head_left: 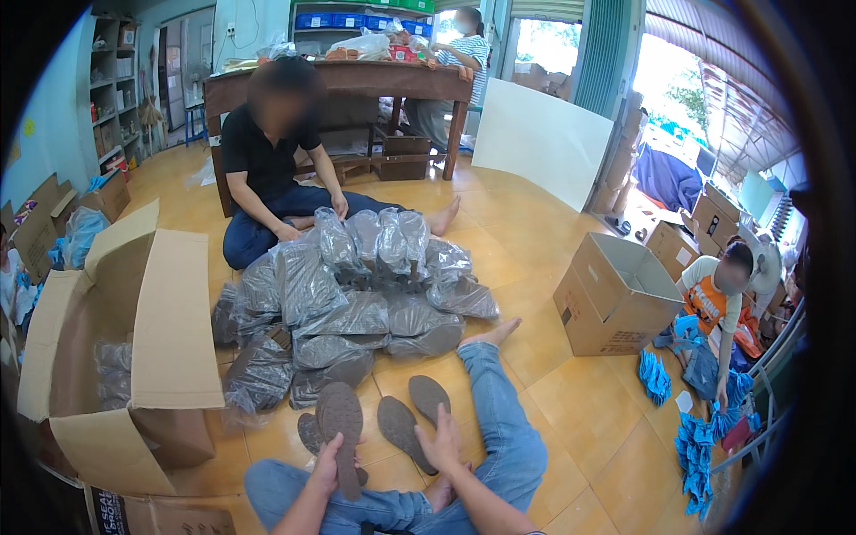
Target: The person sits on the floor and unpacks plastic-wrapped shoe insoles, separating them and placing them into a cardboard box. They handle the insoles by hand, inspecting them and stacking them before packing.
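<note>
My left hand [331, 465] grips a dark grey-brown shoe sole [340, 415] upright by its lower part. Another sole [308, 432] shows partly behind it. My right hand [442, 442] has its thumb and fingers around the lower end of a similar sole [428, 394]. A further sole [398, 426] stands tilted beside that thumb; whether the hand also holds it, I cannot tell. Beyond my hands, a heap of soles in clear plastic bags [343, 314] lies on the floor.
An open cardboard box [176, 330] with bagged soles inside stands at left; another box [615, 299] stands at right. Across the heap sits a person [267, 160] touching the bags. At far right, a person handles blue pieces [655, 379]. A wooden table [374, 82] stands behind.
</note>
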